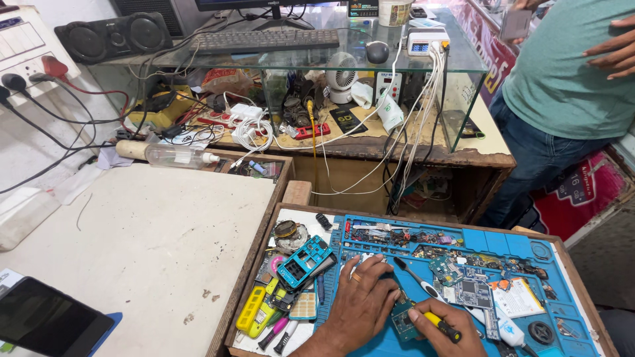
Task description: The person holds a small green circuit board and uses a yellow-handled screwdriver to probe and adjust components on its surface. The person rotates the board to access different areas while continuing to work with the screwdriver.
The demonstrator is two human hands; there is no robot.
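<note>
**Two hands worked over a small circuit board on a blue repair mat**

The left hand [362,299] lay palm down on the blue repair mat [476,241], its fingers spread and pressed flat against a small green circuit board [401,322], pinning it to the mat rather than closing around it. A ring showed on one finger. The right hand [442,330] was clenched around a yellow-handled screwdriver [442,326], which sat just beside the board's right edge; the tip itself was hidden by the fingers.

A white-handled brush [418,281] with dark bristles lay on the mat just above the two hands. To its right sat another green circuit board [472,291] and an orange-edged flat part [517,296]. Left of the hands, a blue phone frame [305,260] rested tilted at the mat's edge, near a yellow tool [253,312] and loose small parts. The mat sat in a wooden tray [299,193].

Further off, a dark phone [47,318] lay face up on the pale worktop [145,231], and a clear plastic bottle [177,156] lay on its side at the worktop's far end. Behind stood a glass shelf [456,63] with a keyboard [263,39] on top and a tangle of white cables [417,112] hanging from it. Another person in a teal shirt [569,66] stood at the right.
</note>
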